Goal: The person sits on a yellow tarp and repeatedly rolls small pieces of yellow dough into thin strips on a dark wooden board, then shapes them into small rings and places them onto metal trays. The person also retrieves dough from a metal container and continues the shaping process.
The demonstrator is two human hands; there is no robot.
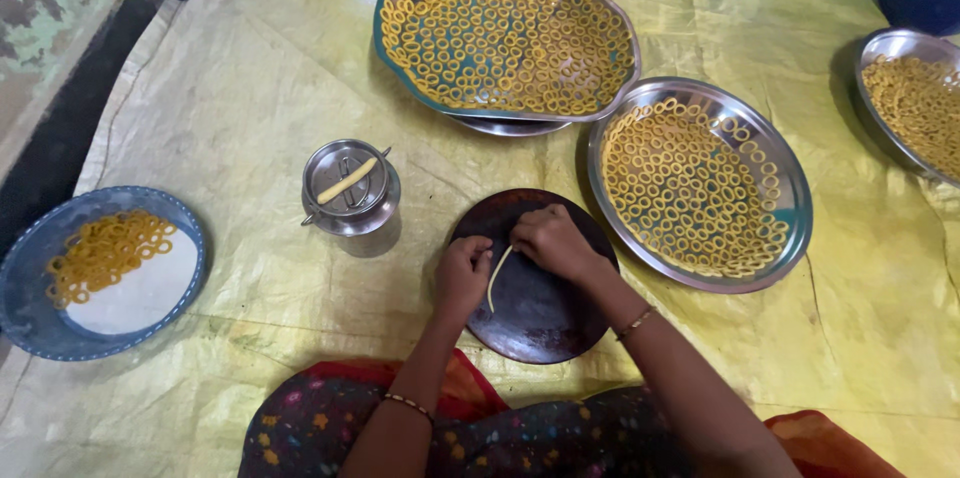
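Yellow dough strand [494,278] lies on the dark round board [535,323], its long axis running from near the person up and slightly right, between the two hands. Right hand [551,242] covers its far end, fingers curled together and pinching there. Left hand [462,276] sits just beside its near half, fingers bunched, touching it. Around the board: a steel cup [350,188] and ring-filled trays [700,183].
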